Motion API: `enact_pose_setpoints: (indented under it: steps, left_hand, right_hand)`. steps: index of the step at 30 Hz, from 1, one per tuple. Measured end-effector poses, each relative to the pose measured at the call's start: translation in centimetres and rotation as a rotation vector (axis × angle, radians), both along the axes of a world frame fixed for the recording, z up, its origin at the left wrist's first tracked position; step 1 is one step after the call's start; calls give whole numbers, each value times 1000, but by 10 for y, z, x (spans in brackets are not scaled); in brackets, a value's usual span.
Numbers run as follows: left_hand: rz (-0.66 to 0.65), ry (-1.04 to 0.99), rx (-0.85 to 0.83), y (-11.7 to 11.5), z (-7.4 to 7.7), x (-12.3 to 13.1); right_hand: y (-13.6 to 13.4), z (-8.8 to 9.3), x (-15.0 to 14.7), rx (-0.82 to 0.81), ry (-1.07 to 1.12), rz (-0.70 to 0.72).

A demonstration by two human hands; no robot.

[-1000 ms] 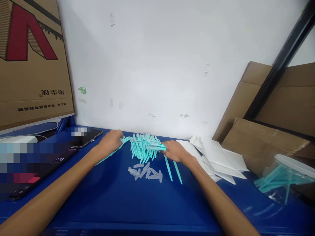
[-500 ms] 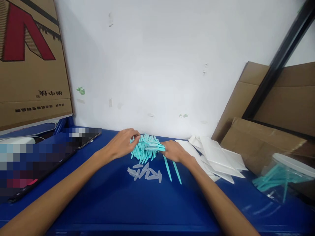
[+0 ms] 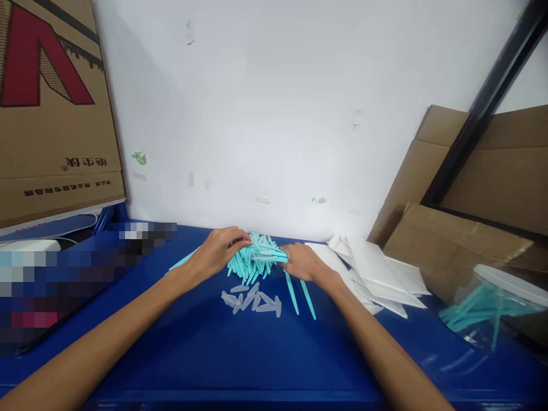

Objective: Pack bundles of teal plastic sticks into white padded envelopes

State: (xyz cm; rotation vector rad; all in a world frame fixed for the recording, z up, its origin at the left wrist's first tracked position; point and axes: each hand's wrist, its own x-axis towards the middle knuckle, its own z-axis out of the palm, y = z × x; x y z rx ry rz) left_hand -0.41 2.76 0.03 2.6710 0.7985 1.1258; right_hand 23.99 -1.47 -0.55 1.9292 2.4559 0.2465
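My right hand [image 3: 302, 261] is closed round a bunch of slender teal plastic sticks [image 3: 268, 253], which point leftward. Thumb and fingers of my left hand [image 3: 225, 245] are pinched together at the left ends of that bunch, touching a stick. Below and behind the hands lies a heap of similar teal sticks [image 3: 246, 269]. Nearer to me is a small scatter of translucent, cap-like pieces [image 3: 266, 306]. Two loose teal sticks [image 3: 307, 299] lie below my right wrist, and more teal [image 3: 184, 260] shows beside my left wrist.
White paper or flat bags [image 3: 377, 268] lie on the blue table [image 3: 222, 359] at right. Beyond them stands a clear jar [image 3: 483, 319] of teal sticks with a white lid. Cardboard [image 3: 462, 240] leans at right; a printed carton [image 3: 55, 131] stands at left. Pixelated items lie below it.
My left hand has shifted slightly right, and its fingertips have closed at the sticks' ends. Teal now shows beside my left wrist. My right hand stays in place.
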Motion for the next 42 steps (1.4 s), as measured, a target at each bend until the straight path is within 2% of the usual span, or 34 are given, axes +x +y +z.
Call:
enact_pose_setpoints:
  steps: [6,11,13,15,18,20,22,25,28,30,32,34,39,42]
  left_hand:
    - [-32,39,27,-2,0,-1]
    - [-26,54,-39,-8,-2,6]
    - [11,56,-81,-10,3,7]
    - [102,68,-91,-8,11,1]
    - [264,255,-74,5,20,-20]
    - [356,452,-159,16,20,-36]
    - [380,619,-266,24,16,-47]
    - [412,737,-350,25,9,-51]
    - [313,723,-467,14,9,-44]
    - [137,696,-577,7,13,-39]
    - [-16,662,-621,2,17,-35]
    - [-47,597,-554,-1,21,-30]
    - [113,285,-133,-11,21,-14]
    - [55,235,62,-17,13,-2]
  right_hand:
    - [0,-4,-2,-16,25,38]
    - [-1,-6,-5,-7,100,140]
    - [-1,-5,-6,-5,130,176]
    - [-1,-3,-6,2,134,167]
    - [-1,-1,-3,10,87,109]
    - [0,0,-2,8,63,85]
    - [0,-1,-1,9,55,78]
    - [1,-3,-2,7,38,77]
    - [1,-4,-3,15,20,84]
    - [1,-3,-3,19,19,85]
    - [-1,-2,-4,15,25,83]
    - [-2,-1,-5,10,26,77]
    - [-3,-3,-9,16,27,69]
    - [-4,-4,-10,16,45,83]
